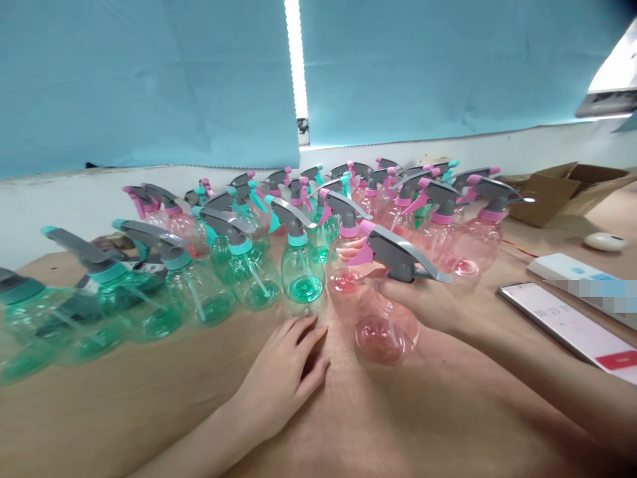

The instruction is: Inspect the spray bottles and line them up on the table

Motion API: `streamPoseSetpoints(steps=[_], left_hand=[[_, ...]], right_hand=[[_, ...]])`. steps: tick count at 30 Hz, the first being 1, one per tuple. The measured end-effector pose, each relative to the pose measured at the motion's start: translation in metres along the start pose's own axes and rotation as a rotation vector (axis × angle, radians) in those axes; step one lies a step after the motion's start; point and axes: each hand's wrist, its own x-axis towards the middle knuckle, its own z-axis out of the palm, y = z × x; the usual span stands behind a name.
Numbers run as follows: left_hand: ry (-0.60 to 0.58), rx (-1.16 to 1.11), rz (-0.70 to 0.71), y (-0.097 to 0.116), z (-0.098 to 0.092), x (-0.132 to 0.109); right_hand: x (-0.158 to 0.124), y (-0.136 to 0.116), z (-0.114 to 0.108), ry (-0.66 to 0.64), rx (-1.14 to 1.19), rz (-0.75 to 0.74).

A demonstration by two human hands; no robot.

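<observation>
My right hand (418, 297) is closed round the neck of a pink spray bottle (387, 332) with a grey and pink trigger head. The bottle stands close to upright, its base on or just over the table; which one I cannot tell. Some of my fingers are partly hidden behind its neck. My left hand (288, 358) rests on the table, fingers loosely apart, with nothing in it. Just beyond its fingertips stands a green spray bottle (302, 269). Another pink spray bottle (343, 269) is right behind the held one.
Several green bottles (199, 292) line the left side, and several pink ones (440, 229) fill the back. On the right lie a phone (557, 325), a white box (562, 267), a white mouse (604, 241) and an open cardboard box (547, 196). Blue sheeting (149, 79) hangs behind.
</observation>
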Motion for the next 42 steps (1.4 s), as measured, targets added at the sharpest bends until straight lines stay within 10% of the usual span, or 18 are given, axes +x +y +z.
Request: streamPoseSetpoints(steps=[42], left_hand=[[0.005,0.007,0.008,-0.0001,0.0003,-0.0001]], right_hand=[[0.0007,-0.0012,0.0037,0.005,0.034,0.016]])
